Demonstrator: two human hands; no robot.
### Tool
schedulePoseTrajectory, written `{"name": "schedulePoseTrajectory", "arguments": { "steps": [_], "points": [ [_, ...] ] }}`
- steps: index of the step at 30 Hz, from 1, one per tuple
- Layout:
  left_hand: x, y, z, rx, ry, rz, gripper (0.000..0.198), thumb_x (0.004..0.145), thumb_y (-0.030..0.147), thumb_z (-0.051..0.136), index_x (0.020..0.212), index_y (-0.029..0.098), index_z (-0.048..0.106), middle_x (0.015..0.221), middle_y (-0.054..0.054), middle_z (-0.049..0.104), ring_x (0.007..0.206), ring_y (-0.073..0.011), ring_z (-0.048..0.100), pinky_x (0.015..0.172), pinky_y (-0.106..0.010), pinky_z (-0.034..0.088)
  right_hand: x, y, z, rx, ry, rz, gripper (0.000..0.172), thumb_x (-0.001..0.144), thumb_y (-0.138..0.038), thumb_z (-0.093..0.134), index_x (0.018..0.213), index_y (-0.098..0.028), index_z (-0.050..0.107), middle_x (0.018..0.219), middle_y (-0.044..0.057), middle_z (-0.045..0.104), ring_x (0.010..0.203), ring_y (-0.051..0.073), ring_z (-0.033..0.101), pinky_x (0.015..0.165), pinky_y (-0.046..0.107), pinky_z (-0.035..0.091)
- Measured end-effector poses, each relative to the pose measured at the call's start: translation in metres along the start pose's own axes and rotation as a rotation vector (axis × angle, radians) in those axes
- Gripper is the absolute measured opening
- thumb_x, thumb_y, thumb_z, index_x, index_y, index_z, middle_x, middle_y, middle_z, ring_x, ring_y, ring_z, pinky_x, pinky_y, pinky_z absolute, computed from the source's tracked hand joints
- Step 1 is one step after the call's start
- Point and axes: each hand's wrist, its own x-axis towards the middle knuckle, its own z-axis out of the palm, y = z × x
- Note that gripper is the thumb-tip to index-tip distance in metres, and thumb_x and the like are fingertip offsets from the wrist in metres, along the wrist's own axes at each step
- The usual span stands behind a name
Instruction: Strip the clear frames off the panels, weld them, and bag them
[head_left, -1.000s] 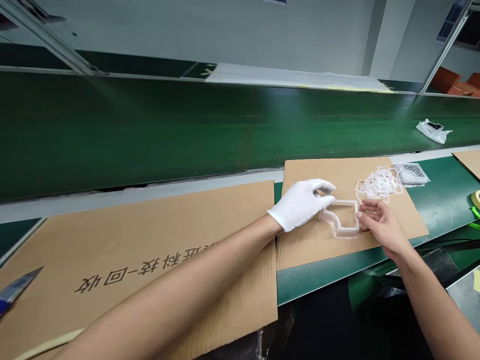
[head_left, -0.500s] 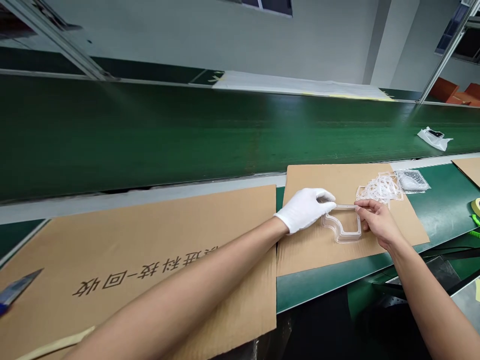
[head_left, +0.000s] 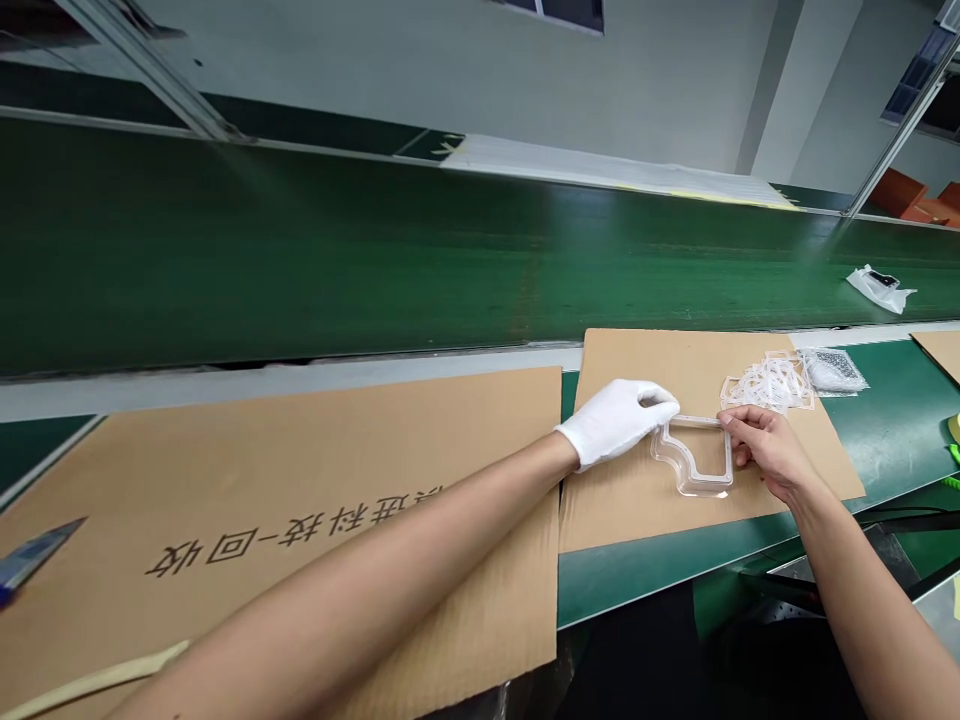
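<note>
A clear plastic frame (head_left: 684, 474) with a whitish upper rim and a curved left side is over the right cardboard sheet. My left hand (head_left: 621, 422), in a white glove, pinches its upper left corner between thumb and fingertips. At the upper right corner, my bare right hand (head_left: 766, 448) has thumb and index finger closed on the rim. Whether a separate thin strip lies along that rim, I cannot tell. Just beyond my right hand is a tangled pile of thin white frames (head_left: 766, 382), beside a clear bag of small dark-speckled contents (head_left: 834, 370).
A large printed cardboard sheet (head_left: 300, 450) covers the left, with a blue-handled blade (head_left: 37, 562) on it. Behind runs a green conveyor belt (head_left: 375, 260), carrying a white wrapped item (head_left: 879, 290) at right. Yellow tape (head_left: 954, 428) sits at the right edge.
The camera view has shifted slightly, so things appear a little farther right. Both hands stay at the frame's upper corners, and the rim now looks seated more evenly.
</note>
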Motion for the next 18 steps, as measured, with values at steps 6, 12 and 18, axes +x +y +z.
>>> {"name": "schedulePoseTrajectory", "arguments": {
  "steps": [6,12,18],
  "points": [
    [-0.002,-0.001,0.002,-0.027,-0.021,-0.027,0.025,0.089,0.037,0.062,0.093,0.019,0.079,0.080,0.000,0.075,0.071,-0.0181,0.065,0.070,-0.029,0.049,0.003,0.002,0.010,-0.115,0.047,-0.143,0.029,0.074,-0.049,0.083,0.085,-0.022,0.078,0.084,0.003,0.073,0.073,0.018,0.059,0.065,0.031,0.046],
    [-0.001,-0.009,0.004,-0.133,-0.050,-0.027,0.027,0.091,0.039,0.059,0.089,0.018,0.076,0.075,-0.001,0.070,0.064,-0.0150,0.058,0.059,-0.027,0.046,0.009,0.001,0.018,-0.202,0.008,-0.183,0.031,0.073,-0.050,0.083,0.083,-0.021,0.077,0.086,0.005,0.077,0.081,0.022,0.065,0.074,0.035,0.047],
    [0.001,-0.014,0.001,-0.229,-0.067,-0.054,0.031,0.090,0.045,0.062,0.094,0.018,0.075,0.086,-0.004,0.075,0.070,-0.0164,0.064,0.059,-0.026,0.050,0.013,-0.005,0.021,-0.222,0.015,-0.159,0.019,0.069,-0.039,0.081,0.075,-0.022,0.074,0.083,0.004,0.076,0.083,0.022,0.065,0.077,0.035,0.048]
  ]
}}
